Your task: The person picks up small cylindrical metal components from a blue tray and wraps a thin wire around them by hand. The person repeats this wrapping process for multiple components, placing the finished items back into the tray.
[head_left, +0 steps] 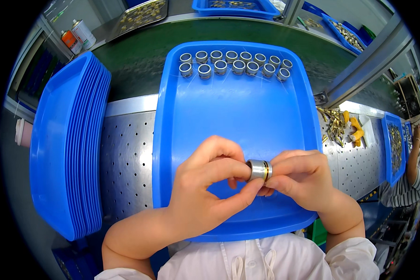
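Between my two hands, over the near part of a blue plastic tray (219,121), is a short silver metal sleeve (258,171) with a thin brass-coloured ring around it. My left hand (214,182) grips its left end, with a finger at the opening and the thumb below. The fingertips and thumb of my right hand (298,175) pinch its right end. Several similar metal sleeves (238,67) stand upright in two rows along the tray's far end, with fine pale strands sticking out around them.
A tall stack of blue trays (72,144) stands at the left on the perforated metal table (126,158). Brass-coloured parts (333,126) and yellow pieces (356,130) lie to the right. A metal post (368,56) rises beyond them. Across the back runs a green belt (140,56).
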`<state>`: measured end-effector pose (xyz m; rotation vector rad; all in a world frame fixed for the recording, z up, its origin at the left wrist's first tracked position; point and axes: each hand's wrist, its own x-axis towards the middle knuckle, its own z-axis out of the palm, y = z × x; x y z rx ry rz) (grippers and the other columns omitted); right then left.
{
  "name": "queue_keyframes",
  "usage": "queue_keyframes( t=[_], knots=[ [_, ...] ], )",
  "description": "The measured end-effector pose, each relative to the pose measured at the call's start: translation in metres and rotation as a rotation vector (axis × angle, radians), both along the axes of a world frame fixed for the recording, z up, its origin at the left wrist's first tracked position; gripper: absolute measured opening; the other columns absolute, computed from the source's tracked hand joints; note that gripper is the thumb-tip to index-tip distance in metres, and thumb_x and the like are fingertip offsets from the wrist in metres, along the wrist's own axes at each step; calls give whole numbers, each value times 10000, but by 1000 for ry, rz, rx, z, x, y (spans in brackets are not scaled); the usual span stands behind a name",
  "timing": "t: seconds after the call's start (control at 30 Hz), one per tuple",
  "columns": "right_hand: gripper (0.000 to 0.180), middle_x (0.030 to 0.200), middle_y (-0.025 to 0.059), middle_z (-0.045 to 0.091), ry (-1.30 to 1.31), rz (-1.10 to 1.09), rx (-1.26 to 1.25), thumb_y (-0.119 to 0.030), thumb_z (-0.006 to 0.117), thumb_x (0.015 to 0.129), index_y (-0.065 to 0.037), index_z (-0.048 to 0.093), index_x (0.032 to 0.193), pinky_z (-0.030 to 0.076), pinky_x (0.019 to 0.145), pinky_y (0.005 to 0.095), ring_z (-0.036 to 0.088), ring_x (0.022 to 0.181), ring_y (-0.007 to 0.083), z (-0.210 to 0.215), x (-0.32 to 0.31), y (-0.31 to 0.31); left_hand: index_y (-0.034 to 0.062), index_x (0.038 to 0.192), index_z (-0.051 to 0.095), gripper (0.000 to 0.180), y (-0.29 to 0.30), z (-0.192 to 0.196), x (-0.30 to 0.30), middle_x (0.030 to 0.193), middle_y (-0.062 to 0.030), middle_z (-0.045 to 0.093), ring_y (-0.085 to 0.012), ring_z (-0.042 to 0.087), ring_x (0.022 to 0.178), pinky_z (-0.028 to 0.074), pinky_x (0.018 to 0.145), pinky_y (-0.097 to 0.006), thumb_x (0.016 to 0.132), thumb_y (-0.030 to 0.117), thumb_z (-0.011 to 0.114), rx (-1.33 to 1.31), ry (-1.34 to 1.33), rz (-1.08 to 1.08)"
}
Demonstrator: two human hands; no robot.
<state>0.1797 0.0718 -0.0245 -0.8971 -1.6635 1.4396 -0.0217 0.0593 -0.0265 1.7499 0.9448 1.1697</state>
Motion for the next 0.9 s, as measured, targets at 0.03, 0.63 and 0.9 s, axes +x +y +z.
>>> queue_keyframes(
  t=[0.03, 0.63, 0.9],
  knots=[
    [75, 812, 115, 660, -8, -8, 12, 21, 655, 794, 42, 671, 864, 545, 613, 240, 668, 702, 164, 0, -1, -1, 6, 774, 634, 118, 0, 0, 0, 913, -73, 514, -103, 534, 694, 438, 605, -218, 695, -41, 709, -29, -15, -12],
    [64, 779, 108, 668, -19, -50, 10, 34, 674, 764, 23, 685, 826, 534, 576, 233, 666, 663, 155, 1, -4, -4, 15, 747, 650, 106, 2, -2, -4, 948, -58, 511, -103, 510, 806, 417, 666, -224, 703, 3, 745, -219, -110, -81],
    [74, 782, 111, 668, -29, -45, -1, 39, 682, 756, 22, 687, 828, 535, 577, 233, 670, 671, 160, 2, -4, -5, 13, 750, 656, 118, 3, -4, -5, 942, -63, 516, -110, 520, 804, 430, 673, -230, 687, -8, 753, -193, -98, -86]
  ],
)
